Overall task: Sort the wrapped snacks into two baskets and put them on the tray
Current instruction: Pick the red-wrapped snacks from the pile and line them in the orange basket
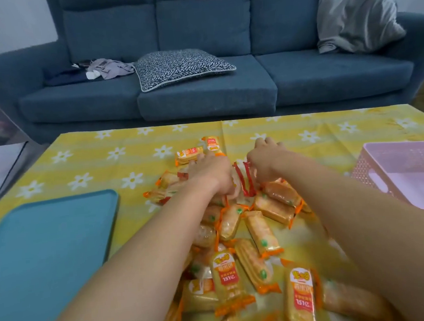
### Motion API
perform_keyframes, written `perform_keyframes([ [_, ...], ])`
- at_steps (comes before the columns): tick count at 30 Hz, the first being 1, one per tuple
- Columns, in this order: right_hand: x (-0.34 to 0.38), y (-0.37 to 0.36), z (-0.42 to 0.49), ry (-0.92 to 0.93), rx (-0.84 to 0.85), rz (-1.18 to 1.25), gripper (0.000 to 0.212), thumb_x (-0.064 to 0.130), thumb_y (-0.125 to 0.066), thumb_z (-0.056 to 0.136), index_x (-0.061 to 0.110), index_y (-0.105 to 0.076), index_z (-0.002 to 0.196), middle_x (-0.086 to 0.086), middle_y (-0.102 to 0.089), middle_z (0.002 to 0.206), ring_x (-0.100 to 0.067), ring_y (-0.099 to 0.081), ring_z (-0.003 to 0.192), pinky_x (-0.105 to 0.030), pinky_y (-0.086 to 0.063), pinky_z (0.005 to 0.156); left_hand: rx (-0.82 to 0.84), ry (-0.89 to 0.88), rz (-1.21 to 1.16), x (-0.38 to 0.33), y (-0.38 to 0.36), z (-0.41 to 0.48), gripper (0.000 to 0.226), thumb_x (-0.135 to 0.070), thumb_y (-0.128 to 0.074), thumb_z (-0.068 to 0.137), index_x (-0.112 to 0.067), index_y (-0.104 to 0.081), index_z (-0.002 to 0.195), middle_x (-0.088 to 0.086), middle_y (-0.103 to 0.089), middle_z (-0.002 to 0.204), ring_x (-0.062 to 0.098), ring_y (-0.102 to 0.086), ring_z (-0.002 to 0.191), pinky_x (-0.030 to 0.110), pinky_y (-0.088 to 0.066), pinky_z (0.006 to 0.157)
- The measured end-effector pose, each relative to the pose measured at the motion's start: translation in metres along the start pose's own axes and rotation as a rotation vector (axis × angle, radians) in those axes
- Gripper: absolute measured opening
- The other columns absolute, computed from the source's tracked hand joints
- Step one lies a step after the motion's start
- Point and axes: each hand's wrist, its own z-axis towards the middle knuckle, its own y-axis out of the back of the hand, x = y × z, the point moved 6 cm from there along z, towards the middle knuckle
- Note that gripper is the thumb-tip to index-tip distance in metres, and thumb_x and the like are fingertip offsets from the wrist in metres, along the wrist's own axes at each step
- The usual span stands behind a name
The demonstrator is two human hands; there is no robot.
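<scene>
Both bare forearms reach forward over a table covered by a yellow cloth with white daisy print (100, 163). The left hand (210, 174) lies palm-down on the far part of a loose heap of orange-and-yellow plastic-wrapped snacks (247, 248); its fingers curl down among the packets, and whether they clamp one cannot be told. The right hand (266, 159) sits just beside it, slightly farther out, fingers bent downward, the thumb side touching a red-edged clear wrapper (245, 180) that stands between the two hands. A firm hold on it cannot be confirmed. The hands are close together but not touching.

The heap spreads from beyond the fingertips back beneath both forearms toward the person. Two orange-labelled packets (200, 150) lie just past the left hand's fingertips.

Outboard of the left forearm, a flat teal rectangular plastic tray (44, 247) rests on the cloth, nothing on it. Outboard of the right forearm, well apart from the hand, stands a pink perforated plastic basket (402, 172), its visible interior bare. Only this one basket is visible.

Beyond the hands stands a blue fabric sofa (213, 85) bearing a patterned cushion (179, 66), a grey pillow (361, 17) and crumpled clothing (99, 69).
</scene>
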Motion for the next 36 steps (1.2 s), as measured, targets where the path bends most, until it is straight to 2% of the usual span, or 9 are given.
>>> perform_keyframes([
  [3,-0.015,0.021,-0.012,-0.018,-0.110,0.195,0.033,0.025,-0.062,0.090,0.022,-0.060,0.123,-0.009,-0.057,0.126,-0.032,-0.053,0.117,-0.043,-0.047,0.090,-0.193,-0.016,-0.321,0.026,0.035,-0.019,0.037,-0.054,-0.078,0.074,-0.024,-0.071,0.095,-0.001,-0.071,0.103,0.022,-0.064,0.100,0.037,-0.054,0.084],
  [5,-0.022,0.033,-0.017,-0.077,-0.172,0.530,0.026,0.026,-0.062,0.091,0.017,-0.056,0.114,-0.008,-0.064,0.113,-0.030,-0.060,0.100,-0.038,-0.048,0.078,-0.307,0.046,-0.711,0.062,0.052,-0.036,0.027,-0.048,-0.078,0.074,-0.024,-0.069,0.080,-0.015,-0.070,0.071,0.001,-0.064,0.069,0.021,-0.050,0.061],
  [7,-0.018,0.038,-0.015,-0.137,-0.235,0.876,0.022,0.030,-0.065,0.092,0.015,-0.055,0.105,-0.006,-0.066,0.103,-0.027,-0.062,0.093,-0.040,-0.050,0.076,-0.392,0.205,-0.991,0.106,0.054,-0.051,0.029,-0.048,-0.079,0.070,-0.021,-0.070,0.073,-0.017,-0.068,0.059,-0.005,-0.060,0.054,0.017,-0.042,0.049],
  [11,0.024,0.028,0.003,-0.251,-0.175,1.451,0.018,0.032,-0.068,0.091,0.014,-0.065,0.093,-0.008,-0.075,0.099,-0.029,-0.072,0.095,-0.046,-0.060,0.086,-0.188,0.469,-1.192,0.153,0.012,-0.063,0.025,-0.033,-0.081,0.078,-0.012,-0.071,0.089,0.003,-0.073,0.074,0.021,-0.067,0.071,0.035,-0.055,0.070],
  [15,0.071,0.002,0.024,-0.327,0.028,1.518,0.036,0.042,-0.065,0.093,0.013,-0.063,0.114,-0.008,-0.069,0.111,-0.027,-0.067,0.101,-0.044,-0.056,0.091,0.035,0.494,-1.273,0.146,-0.015,-0.059,0.028,-0.032,-0.080,0.081,-0.015,-0.067,0.099,0.003,-0.074,0.078,0.020,-0.068,0.070,0.033,-0.058,0.063],
  [21,0.092,-0.009,0.029,-0.313,0.091,1.621,0.023,0.030,-0.077,0.087,0.014,-0.064,0.096,-0.010,-0.072,0.097,-0.022,-0.067,0.076,-0.032,-0.057,0.057,0.107,0.442,-1.340,0.144,-0.018,-0.049,0.036,-0.015,-0.082,0.080,-0.006,-0.066,0.111,0.013,-0.077,0.094,0.021,-0.073,0.070,0.031,-0.057,0.055],
  [27,0.068,0.004,0.005,-0.303,0.063,1.926,0.033,0.014,-0.080,0.084,0.006,-0.063,0.112,-0.008,-0.078,0.091,-0.016,-0.076,0.075,-0.029,-0.061,0.061,0.094,0.447,-1.390,0.146,-0.006,-0.059,0.037,-0.002,-0.080,0.078,0.005,-0.067,0.111,0.019,-0.076,0.088,0.028,-0.073,0.074,0.042,-0.060,0.075],
  [31,0.045,0.002,-0.034,-0.389,0.032,2.120,0.042,0.018,-0.079,0.084,0.010,-0.060,0.121,-0.010,-0.075,0.106,-0.020,-0.074,0.091,-0.030,-0.059,0.061,0.060,0.427,-1.449,0.133,0.010,-0.079,0.046,-0.007,-0.083,0.074,-0.007,-0.062,0.116,0.012,-0.078,0.084,0.024,-0.075,0.070,0.040,-0.061,0.063],
  [36,-0.002,0.000,-0.115,-0.441,-0.070,2.191,0.042,0.026,-0.078,0.080,0.017,-0.063,0.118,-0.005,-0.078,0.093,-0.017,-0.073,0.073,-0.028,-0.053,0.052,0.010,0.358,-1.616,0.072,0.028,-0.113,0.045,-0.011,-0.083,0.076,-0.011,-0.062,0.116,0.013,-0.077,0.093,0.027,-0.076,0.077,0.042,-0.061,0.061],
])
